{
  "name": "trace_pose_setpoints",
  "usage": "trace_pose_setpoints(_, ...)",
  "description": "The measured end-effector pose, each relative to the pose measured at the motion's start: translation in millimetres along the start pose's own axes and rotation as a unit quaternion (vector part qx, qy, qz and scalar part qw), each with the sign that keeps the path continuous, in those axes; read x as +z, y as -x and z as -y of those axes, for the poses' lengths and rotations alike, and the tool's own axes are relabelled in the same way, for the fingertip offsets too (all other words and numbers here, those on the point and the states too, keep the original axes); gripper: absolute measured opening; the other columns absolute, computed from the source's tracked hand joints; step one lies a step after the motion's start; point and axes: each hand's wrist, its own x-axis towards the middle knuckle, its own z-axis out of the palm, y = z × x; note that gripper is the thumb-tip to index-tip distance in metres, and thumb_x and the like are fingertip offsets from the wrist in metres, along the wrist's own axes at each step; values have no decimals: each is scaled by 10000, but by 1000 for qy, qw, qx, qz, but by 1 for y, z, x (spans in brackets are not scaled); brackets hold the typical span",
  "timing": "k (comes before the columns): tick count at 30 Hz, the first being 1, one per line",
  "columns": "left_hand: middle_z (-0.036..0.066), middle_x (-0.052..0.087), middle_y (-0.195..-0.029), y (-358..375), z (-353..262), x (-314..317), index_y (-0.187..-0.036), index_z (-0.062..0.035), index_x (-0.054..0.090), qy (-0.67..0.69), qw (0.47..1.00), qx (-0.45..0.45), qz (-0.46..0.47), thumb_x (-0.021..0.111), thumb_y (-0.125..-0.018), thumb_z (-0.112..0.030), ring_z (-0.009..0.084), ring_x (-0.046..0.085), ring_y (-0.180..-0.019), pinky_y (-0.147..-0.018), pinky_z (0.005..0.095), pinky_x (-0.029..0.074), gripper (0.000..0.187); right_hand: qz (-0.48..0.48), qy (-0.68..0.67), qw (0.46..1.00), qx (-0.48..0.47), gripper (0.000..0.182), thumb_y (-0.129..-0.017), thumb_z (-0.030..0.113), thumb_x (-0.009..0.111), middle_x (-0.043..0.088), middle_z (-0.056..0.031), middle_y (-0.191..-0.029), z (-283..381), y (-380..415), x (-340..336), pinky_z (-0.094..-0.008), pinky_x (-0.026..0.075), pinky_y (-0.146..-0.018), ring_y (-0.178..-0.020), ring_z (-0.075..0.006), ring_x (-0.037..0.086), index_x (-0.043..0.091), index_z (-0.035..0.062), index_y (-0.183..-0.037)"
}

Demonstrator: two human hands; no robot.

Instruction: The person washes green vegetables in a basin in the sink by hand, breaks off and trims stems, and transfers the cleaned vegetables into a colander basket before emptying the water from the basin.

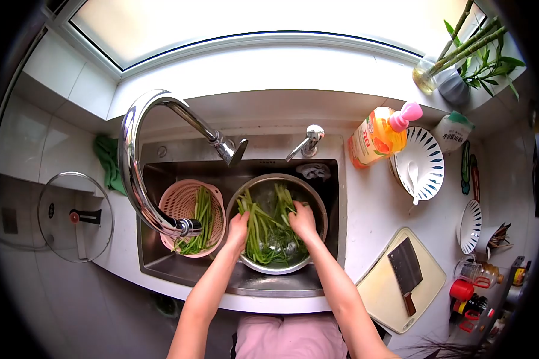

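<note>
A round metal basin (320, 209) stands in the sink with water and long green vegetable stalks (259, 236) in it. At the basin's left side my left hand (239, 226) is closed round some of the stalks. My right hand (302, 220) is at the right side, its fingers curled on another bunch of the greens. To the left, a pink colander (172, 200) holds more green stalks (203, 218).
A chrome faucet (130, 149) arches over the sink's left side. On the right counter are a cutting board (377, 293) with a cleaver (406, 266), an orange soap bottle (371, 140) and bowls (431, 161). A glass lid (60, 239) stands at the left.
</note>
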Motion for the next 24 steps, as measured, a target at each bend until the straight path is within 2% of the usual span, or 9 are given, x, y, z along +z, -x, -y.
trace_pose_setpoints(4, 196, 502, -1272, -30, 41, -2, -1310, 57, 401, -137, 988, -2, -77, 457, -948, -275, 269, 470, -1183, -977, 339, 357, 495, -123, 35, 992, -16, 635, -818, 341, 583, 342, -180, -1384, 8, -13, 49, -584, 277, -988, -1279, -378, 298, 367, 149, -1384)
trace_pose_setpoints(6, 197, 465, -1314, -34, 43, -1, -1333, 47, 370, -98, 991, -24, -92, 451, -943, -243, 275, 440, -1220, -996, 343, 343, 493, -85, 67, 993, 43, 743, -838, 491, 540, 221, -182, -1477, 17, -8, 83, -650, 182, -1014, -1358, -380, 197, 257, 187, -1454)
trace_pose_setpoints(8, 198, 428, -1357, -30, 43, 2, -1355, 37, 338, -61, 991, -49, -108, 445, -937, -210, 281, 410, -1256, -1014, 347, 329, 497, 7, 205, 976, -75, 737, -863, 557, 452, 76, -167, -1537, 20, 15, 97, -675, 76, -1037, -1418, -357, 40, 192, 252, -1481)
trace_pose_setpoints(10, 163, 503, -1275, -18, 43, 7, -1304, 19, 416, -142, 971, -15, -190, 459, -894, -112, 267, 482, -1155, -985, 346, 365, 433, 54, 311, 921, -227, 695, -860, 529, 472, 69, -190, -1532, -2, 11, 90, -647, 83, -1055, -1408, -393, 58, 246, 276, -1466)
trace_pose_setpoints(13, 174, 428, -1330, -6, 36, 7, -1318, 3, 411, -203, 964, 37, -170, 410, -841, -32, 302, 429, -1221, -1017, 360, 331, 478, -90, 271, 946, -155, 622, -854, 446, 509, 69, -199, -1531, -30, 0, 90, -624, 125, -1062, -1397, -411, 100, 344, 276, -1429)
trace_pose_setpoints(16, 169, 466, -1274, -8, 44, 2, -1288, 1, 454, -233, 957, 127, -115, 413, -810, -6, 310, 448, -1194, -1013, 361, 340, 479, -18, 254, 962, -97, 517, -857, 333, 524, 161, -193, -1515, -2, 26, 99, -593, 172, -1062, -1387, -373, 177, 443, 299, -1366)
trace_pose_setpoints(17, 164, 483, -1311, -5, 36, 6, -1290, 23, 443, -243, 957, 107, -120, 385, -803, 39, 263, 451, -1216, -1035, 333, 327, 490, 21, 246, 958, -147, 505, -822, 239, 564, 335, -200, -1419, 12, 35, 77, -551, 308, -1005, -1300, -363, 335, 486, 247, -1320)
trace_pose_setpoints(22, 159, 509, -1276, -2, 38, 5, -1273, 30, 450, -88, 972, 82, -201, 435, -813, 15, 276, 479, -1185, -1006, 341, 362, 460, -159, 110, 980, -57, 349, -833, 168, 540, 512, -155, -1126, 1, 9, 21, -457, 442, -831, -1053, -349, 505, 530, 125, -1179)
trace_pose_setpoints(24, 185, 479, -1297, -13, 54, 2, -1239, 53, 475, -7, 976, -75, -205, 537, -825, -66, 286, 520, -1126, -942, 329, 410, 435, -218, 67, 973, 19, 306, -879, 197, 499, 514, -164, -1117, -25, -6, 43, -457, 439, -830, -1038, -362, 499, 521, 122, -1175)
